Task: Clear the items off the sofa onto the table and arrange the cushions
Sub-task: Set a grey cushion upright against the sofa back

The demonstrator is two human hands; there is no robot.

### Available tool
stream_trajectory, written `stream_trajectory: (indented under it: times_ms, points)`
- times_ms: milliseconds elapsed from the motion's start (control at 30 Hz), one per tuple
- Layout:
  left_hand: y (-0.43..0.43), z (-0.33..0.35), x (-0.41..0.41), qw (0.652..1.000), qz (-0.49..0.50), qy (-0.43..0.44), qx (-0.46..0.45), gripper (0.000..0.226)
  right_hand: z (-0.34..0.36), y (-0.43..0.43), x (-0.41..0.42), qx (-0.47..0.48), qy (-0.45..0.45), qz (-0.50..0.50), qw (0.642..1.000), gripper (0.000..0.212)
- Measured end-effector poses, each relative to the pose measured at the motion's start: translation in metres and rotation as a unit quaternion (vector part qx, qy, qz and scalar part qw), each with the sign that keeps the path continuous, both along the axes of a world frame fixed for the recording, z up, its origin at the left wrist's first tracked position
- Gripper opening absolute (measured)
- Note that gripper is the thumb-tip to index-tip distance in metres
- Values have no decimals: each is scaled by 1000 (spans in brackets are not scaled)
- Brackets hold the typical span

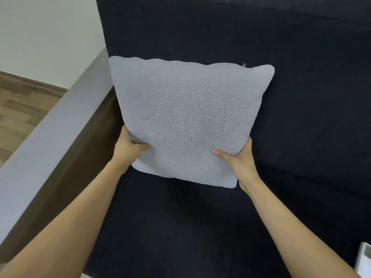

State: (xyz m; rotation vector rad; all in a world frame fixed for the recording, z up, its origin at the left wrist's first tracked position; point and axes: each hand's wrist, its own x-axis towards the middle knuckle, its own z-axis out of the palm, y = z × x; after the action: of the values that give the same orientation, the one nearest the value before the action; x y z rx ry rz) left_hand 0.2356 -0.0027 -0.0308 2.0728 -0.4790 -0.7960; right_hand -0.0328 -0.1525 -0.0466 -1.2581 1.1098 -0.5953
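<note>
A square grey cushion (188, 121) stands tilted against the dark backrest of the sofa (301, 97), near the sofa's left end. Its zip pull shows at the top right corner. My left hand (128, 146) grips the cushion's lower left edge, thumb on the front. My right hand (239, 157) grips the lower right edge, thumb also on the front. The fingers of both hands are hidden behind the cushion. The cushion's bottom corners hang just above the dark seat.
The sofa's grey armrest (50, 141) runs along the left, with wooden floor (22, 101) and a white wall beyond it. A white object (364, 261) lies on the seat at the bottom right edge, cut off by the frame.
</note>
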Motion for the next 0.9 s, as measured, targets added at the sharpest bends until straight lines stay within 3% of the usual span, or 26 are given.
stream_trajectory:
  times_ms: [233,333,433,533,667,900]
  points:
    - [-4,-7,-18,997,46,-59,8,87,-4,2,-5,-5,23,-8,1000,107]
    - [-11,3,-53,979,128,-157,37,69,-1,6,-15,-16,47,-6,999,108]
    - [-22,20,-113,964,136,-225,-43,43,10,12,-38,-31,93,-23,995,106]
    - [-39,21,-178,983,32,-147,-102,22,22,14,-74,-37,113,-81,990,84]
    - [-65,8,-270,991,-87,-62,-77,18,24,12,-148,-27,130,-143,981,51]
    - [-94,-12,-417,986,-163,16,-13,17,7,11,-310,4,163,-199,966,33]
